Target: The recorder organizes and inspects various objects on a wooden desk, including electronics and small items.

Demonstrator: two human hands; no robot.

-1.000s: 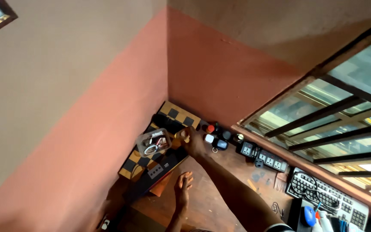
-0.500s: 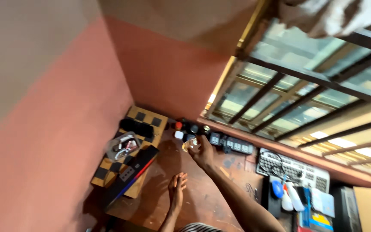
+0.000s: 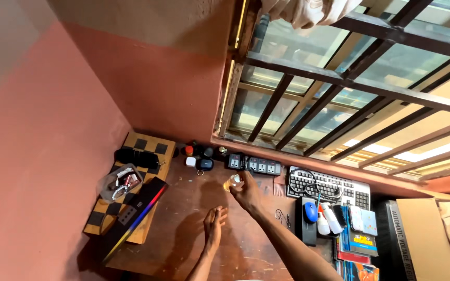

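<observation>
My right hand (image 3: 247,193) is stretched out over the wooden desk (image 3: 183,234) and grips a small clear bottle with yellowish liquid (image 3: 232,182), held just in front of the black power strip (image 3: 252,165). My left hand (image 3: 213,227) hovers lower over the desk with its fingers straight and holds nothing. A chequered board (image 3: 147,145) lies at the desk's left corner, with a clear plastic tub of small items (image 3: 119,182) and a long black bar with a coloured stripe (image 3: 134,218) on it.
Small jars and cases (image 3: 198,155) stand against the red wall. A keyboard (image 3: 329,186), a blue mouse (image 3: 310,212), small bottles (image 3: 325,221) and stacked books (image 3: 358,239) lie to the right. A barred window (image 3: 350,99) runs above the desk.
My right hand has carried the small bottle from beside the plastic tub rightward to the front of the power strip. The view has swung right, bringing in the window and keyboard.
</observation>
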